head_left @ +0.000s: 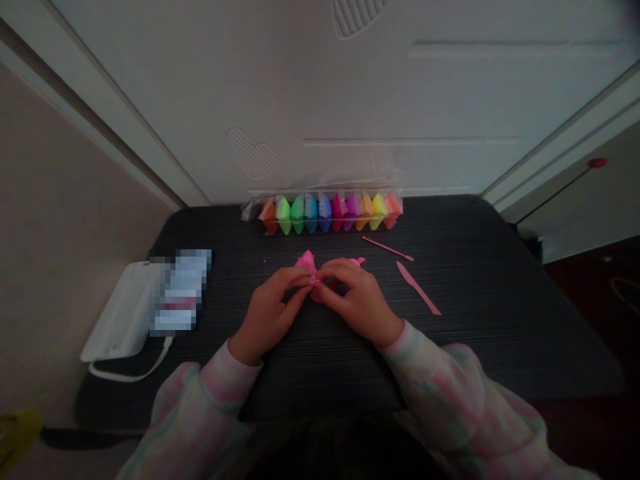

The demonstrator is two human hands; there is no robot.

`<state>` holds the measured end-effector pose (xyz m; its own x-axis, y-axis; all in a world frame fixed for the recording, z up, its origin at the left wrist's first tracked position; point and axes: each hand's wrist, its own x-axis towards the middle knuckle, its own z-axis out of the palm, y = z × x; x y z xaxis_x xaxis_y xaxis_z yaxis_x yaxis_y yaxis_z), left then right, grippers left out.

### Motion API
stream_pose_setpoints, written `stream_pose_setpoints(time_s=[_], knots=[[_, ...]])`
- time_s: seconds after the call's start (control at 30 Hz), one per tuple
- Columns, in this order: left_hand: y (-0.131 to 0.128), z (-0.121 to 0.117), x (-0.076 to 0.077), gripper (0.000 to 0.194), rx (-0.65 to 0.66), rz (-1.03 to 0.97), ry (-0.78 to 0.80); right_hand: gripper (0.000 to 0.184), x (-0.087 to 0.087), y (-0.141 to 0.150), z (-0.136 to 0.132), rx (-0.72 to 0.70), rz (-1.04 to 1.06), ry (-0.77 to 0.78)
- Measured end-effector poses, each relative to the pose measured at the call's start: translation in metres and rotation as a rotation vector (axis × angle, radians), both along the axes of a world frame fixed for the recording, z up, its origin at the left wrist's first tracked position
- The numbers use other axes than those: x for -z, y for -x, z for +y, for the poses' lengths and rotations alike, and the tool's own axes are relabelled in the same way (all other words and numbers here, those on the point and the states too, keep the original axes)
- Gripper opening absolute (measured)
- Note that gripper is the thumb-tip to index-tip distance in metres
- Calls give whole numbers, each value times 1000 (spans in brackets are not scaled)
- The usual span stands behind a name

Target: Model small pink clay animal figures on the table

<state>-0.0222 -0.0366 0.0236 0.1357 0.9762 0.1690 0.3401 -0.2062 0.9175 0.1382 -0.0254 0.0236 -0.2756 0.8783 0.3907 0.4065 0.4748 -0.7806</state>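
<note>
My left hand and my right hand meet over the middle of the dark table. The fingers of both are pinched together at the fingertips on pink modelling clay. Part of the clay sticks up behind my left fingers, and a little shows below the fingertips. Another bit of pink shows just behind my right hand; whether it joins the rest I cannot tell. To the right lie a thin pink modelling stick and a pink plastic knife, both apart from my hands.
Along the back of the black table, a clear bag holds a row of coloured clay packs. At left, a phone with a blurred screen lies against a white power bank, with a white cable. A white panel stands behind.
</note>
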Motion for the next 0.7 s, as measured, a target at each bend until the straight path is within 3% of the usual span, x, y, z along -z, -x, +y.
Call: stream_pose_setpoints(time_s=[0.2, 0.33, 0.47, 0.7], knots=[[-5, 0, -1, 20, -41, -125, 97, 7, 1, 2, -1, 72, 14, -31], [-8, 4, -1, 26, -62, -392, 324, 5, 4, 3, -1, 70, 12, -72], [-8, 7, 2, 33, -99, -611, 432, 5, 7, 5, -1, 22, -35, -144], [-8, 8, 0, 32, -124, -733, 433, 14, 6, 5, -1, 49, -37, -152]])
